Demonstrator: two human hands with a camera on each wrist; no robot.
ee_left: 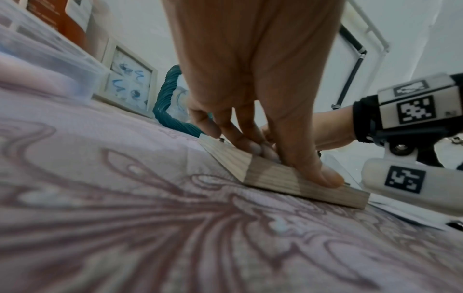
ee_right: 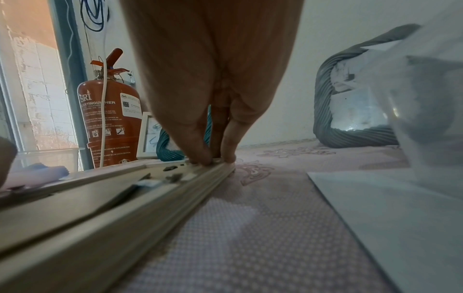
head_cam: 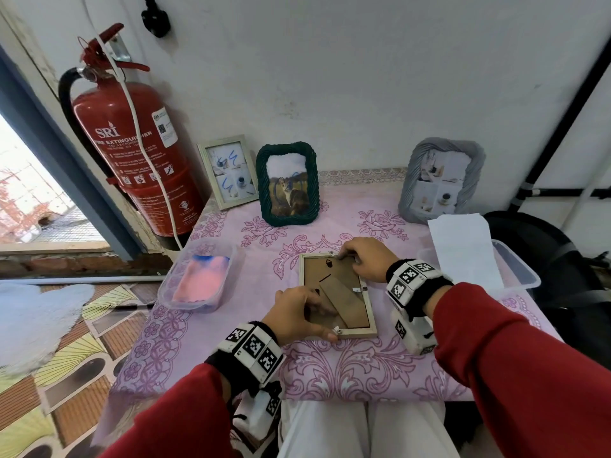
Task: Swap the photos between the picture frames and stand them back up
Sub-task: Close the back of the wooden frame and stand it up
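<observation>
Over at the far left a red fire extinguisher hangs on the wall beside the desk, which wears a pink cloth with purple flowers. On the desk's left edge sits a clear plastic tub with a pink and blue cloth in it. Behind it, against the wall, a pale wooden frame stands upright with a blue-scribbled photo, and just beside it a dark green rope frame stands with a cat photo.

In the middle of the desk a light wooden frame lies face down, its brown backing board and folded stand showing. The left hand rests on its near left corner, the fingers laid flat on the backing and the thumb stretched along the near rail beside a small clip, as the left wrist view shows with the thumb pressing on the wood. The right hand is at the far right corner, fingertips curled down and pinching the frame's edge there.

Farther right, a grey rope frame stands against the wall. A white sheet of paper lies over a second clear tub at the desk's right edge.
</observation>
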